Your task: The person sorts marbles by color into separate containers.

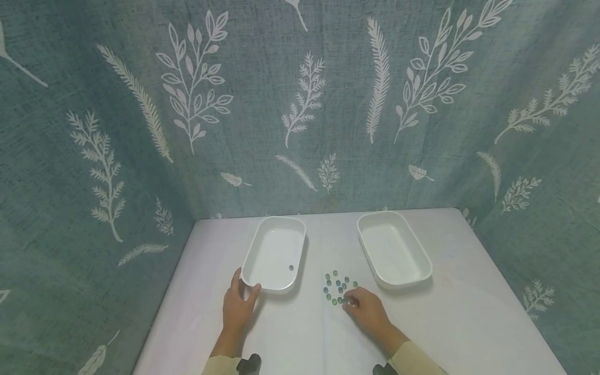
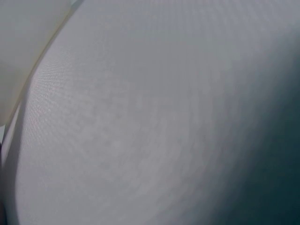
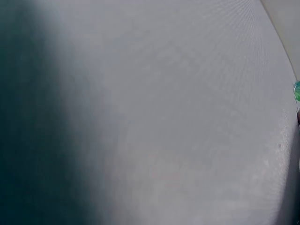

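A white tray (image 1: 276,245) stands on the left, one dark glass marble (image 1: 291,267) inside near its right wall. My left hand (image 1: 237,307) grips its near left corner, thumb at the front rim and fingers along the left side. Several green and bluish glass marbles (image 1: 340,290) lie loose on the white cloth between two trays. At their near right edge, my right hand (image 1: 369,311) has thumb and forefinger curled round a marble (image 1: 345,300). Part of the group is hidden behind that hand. A green marble (image 3: 297,91) shows at the right wrist view's edge.
A second white tray (image 1: 394,250) stands to the right, beyond my right hand. White cloth covers the table (image 1: 300,338). Green fabric with white leaf prints (image 1: 262,104) hangs along the back and both sides.
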Available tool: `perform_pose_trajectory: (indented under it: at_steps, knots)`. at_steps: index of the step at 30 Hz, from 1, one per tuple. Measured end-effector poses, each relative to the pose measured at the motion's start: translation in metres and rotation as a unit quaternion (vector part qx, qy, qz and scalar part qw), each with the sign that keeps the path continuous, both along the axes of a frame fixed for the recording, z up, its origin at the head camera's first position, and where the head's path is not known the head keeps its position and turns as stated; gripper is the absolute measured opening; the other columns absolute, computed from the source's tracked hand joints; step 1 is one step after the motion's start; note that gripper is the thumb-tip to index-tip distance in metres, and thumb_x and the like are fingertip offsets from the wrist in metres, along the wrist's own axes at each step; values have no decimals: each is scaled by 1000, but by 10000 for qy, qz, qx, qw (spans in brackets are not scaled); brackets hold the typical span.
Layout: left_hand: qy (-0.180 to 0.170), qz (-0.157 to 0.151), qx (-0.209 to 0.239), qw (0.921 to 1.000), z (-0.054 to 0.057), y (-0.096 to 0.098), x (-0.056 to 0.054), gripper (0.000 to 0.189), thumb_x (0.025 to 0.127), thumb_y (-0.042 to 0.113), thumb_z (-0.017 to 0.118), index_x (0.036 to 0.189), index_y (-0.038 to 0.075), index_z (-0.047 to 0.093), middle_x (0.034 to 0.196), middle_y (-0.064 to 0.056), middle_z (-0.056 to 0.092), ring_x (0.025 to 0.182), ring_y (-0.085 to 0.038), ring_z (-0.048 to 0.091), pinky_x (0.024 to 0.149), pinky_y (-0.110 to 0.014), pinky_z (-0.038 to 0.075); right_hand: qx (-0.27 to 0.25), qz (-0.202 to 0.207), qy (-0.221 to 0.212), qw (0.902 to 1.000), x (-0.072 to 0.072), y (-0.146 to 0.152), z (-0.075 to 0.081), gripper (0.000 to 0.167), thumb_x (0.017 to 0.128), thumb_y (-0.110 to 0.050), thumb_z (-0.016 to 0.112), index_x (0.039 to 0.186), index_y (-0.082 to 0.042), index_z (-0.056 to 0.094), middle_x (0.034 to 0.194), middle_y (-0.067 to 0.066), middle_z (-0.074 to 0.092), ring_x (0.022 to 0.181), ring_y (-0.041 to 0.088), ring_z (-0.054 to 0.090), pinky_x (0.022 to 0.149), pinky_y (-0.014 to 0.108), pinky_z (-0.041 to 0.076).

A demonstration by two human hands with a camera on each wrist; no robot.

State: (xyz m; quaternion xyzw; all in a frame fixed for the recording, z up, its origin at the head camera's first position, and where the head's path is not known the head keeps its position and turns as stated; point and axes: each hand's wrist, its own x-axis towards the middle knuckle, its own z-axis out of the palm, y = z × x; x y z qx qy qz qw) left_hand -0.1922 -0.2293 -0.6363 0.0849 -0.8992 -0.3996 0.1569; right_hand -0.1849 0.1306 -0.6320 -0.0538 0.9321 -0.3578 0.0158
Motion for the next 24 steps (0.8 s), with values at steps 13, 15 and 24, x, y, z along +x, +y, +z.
perform_pose_trajectory:
  at_steps: [13, 15, 24]
  knots:
    - [211, -29, -7, 9998, -2, 0, -1, 83, 88, 50, 67, 151, 10, 30, 147, -17, 44, 133, -39, 40, 109, -58, 28, 73, 8, -81, 9999, 0, 0, 2, 22, 88, -33, 69, 105, -21, 68, 94, -12, 64, 91, 12, 62, 82, 38, 54]
    - [250, -33, 6, 9997, -2, -1, -2, 82, 88, 49, 67, 151, 10, 30, 147, -17, 44, 133, -38, 40, 109, -58, 29, 49, 5, -74, 10000, 0, -1, 3, 22, 88, -33, 69, 105, -21, 68, 94, -12, 64, 92, 13, 62, 82, 39, 54]
    - [172, -16, -22, 9998, -2, 0, -1, 83, 89, 51, 66, 152, 11, 29, 147, -17, 43, 134, -40, 39, 109, -59, 27, -189, -72, -196, 9996, 0, 1, 1, 26, 90, -33, 67, 112, -20, 67, 105, -7, 66, 102, 18, 62, 89, 44, 51]
